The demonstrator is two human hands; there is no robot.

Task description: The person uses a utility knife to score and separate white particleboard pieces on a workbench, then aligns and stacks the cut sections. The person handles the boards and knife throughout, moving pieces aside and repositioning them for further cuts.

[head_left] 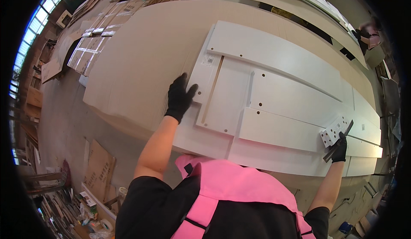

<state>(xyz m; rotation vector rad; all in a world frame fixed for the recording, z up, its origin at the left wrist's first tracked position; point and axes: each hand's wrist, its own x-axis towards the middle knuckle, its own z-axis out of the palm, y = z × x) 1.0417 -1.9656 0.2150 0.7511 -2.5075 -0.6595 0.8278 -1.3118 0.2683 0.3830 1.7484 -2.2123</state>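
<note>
My left hand (180, 95), in a black glove, is open with its fingers spread, at the left edge of a stack of white panels (278, 89). My right hand (340, 149), also gloved in black, is closed around a long dark flat strip (350, 127) at the right part of the stack. Beside its fingertips are small white pieces with several dark holes (330, 136); whether the hand grips these too, I cannot tell. The panels lie flat and overlap, with round holes near their ends. One panel has a long brown groove (212, 91).
The panels lie on a large cardboard-covered surface (141, 59). Taped cartons (92, 50) stand at the far left. Another table with long boards (299, 8) is at the back, where a person (370, 35) stands at right. Cardboard pieces (100, 166) and scraps lie at lower left.
</note>
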